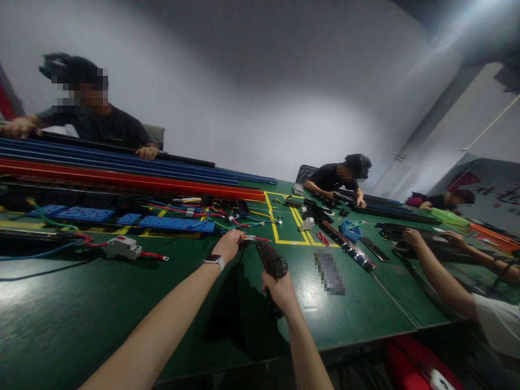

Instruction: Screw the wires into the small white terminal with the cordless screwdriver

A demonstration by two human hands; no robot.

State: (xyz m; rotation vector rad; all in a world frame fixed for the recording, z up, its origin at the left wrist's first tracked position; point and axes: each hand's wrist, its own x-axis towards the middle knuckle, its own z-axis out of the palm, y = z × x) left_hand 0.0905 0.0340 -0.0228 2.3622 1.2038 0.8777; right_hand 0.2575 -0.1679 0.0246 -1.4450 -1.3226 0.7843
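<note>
My left hand (229, 245), with a watch on its wrist, is closed around a small part at the near end of the wiring. A short red lead (263, 239) with a metal tip sticks out past its fingers; the hand covers the rest of the part. In my right hand (282, 292) is a black pistol-grip power tool (273, 261), its nose pointing forward near the red lead. I cannot tell whether the two touch. Just beyond my left hand ends a row of blue socket strips (176, 223). A white circuit breaker (123, 247) with red leads lies to the left.
Long red channels (195, 187) and blue channels (162, 169) run along the far side. Right of my hands lie a blurred-out flat object (329, 273), a copper-coloured rail (345, 244) and a blue bin (350, 230). Co-workers sit across the table and at right.
</note>
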